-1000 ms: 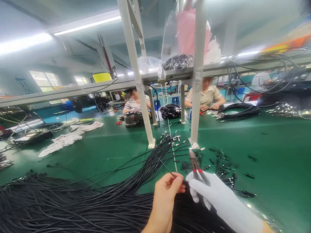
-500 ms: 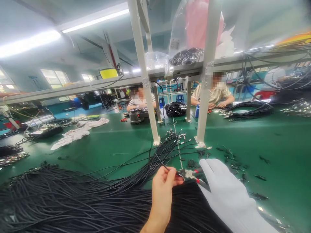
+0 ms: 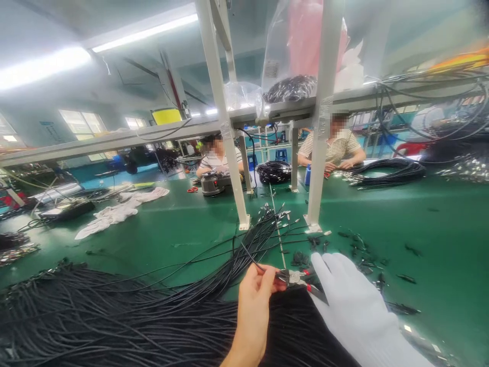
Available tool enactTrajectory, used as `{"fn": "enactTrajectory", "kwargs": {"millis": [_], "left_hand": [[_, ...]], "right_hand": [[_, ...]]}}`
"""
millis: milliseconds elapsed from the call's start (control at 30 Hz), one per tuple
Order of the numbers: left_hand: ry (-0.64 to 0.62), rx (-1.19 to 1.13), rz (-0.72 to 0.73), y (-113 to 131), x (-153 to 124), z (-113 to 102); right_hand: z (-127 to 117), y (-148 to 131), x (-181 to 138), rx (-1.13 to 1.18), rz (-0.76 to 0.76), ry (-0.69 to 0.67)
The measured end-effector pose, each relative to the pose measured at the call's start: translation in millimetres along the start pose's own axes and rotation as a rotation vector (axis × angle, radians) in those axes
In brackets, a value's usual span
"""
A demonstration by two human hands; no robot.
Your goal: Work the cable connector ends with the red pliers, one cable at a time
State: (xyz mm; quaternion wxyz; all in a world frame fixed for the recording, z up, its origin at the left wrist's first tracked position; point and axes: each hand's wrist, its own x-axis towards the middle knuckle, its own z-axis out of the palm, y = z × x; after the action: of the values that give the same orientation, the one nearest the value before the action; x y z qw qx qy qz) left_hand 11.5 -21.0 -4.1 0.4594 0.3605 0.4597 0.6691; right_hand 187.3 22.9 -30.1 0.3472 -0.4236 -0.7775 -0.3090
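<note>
My bare left hand pinches a black cable close to its end. In my white-gloved right hand is a pair of cutting pliers with red and black handles. The pliers' jaws meet the cable end just beyond my left fingertips; the exact contact is too small to tell. Beneath both hands spreads a large pile of black cables. A narrower bundle of cables runs away from me, its metal-tipped ends on the green table.
Black scraps lie scattered right of the pliers. White posts rise from the table and carry a shelf. A white cloth lies at left. Across the table sit two co-workers, near a coiled cable bundle and a dark round device.
The whole view has shifted slightly. Both hands keep nearly the same pose, and the pliers' handles look a little closer together.
</note>
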Motion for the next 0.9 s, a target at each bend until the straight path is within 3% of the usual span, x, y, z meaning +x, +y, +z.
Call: {"fn": "enactTrajectory", "kwargs": {"millis": [233,400,633,900], "left_hand": [[0.004,-0.002,0.013,-4.4,1.8,-2.0],[-0.011,0.004,0.018,-3.5,2.5,-1.8],[-0.034,0.021,0.028,-1.2,0.9,-1.9],[-0.018,0.032,0.011,5.2,-2.1,0.8]], "right_hand": [[0.8,3.2,-2.5,-0.045,-0.001,-0.139],[0.1,1.7,-0.2,-0.044,0.011,-0.130],[4.1,0.9,-2.1,-0.076,-0.032,0.002],[1.1,2.3,-0.9,-0.065,-0.001,-0.126]]}}
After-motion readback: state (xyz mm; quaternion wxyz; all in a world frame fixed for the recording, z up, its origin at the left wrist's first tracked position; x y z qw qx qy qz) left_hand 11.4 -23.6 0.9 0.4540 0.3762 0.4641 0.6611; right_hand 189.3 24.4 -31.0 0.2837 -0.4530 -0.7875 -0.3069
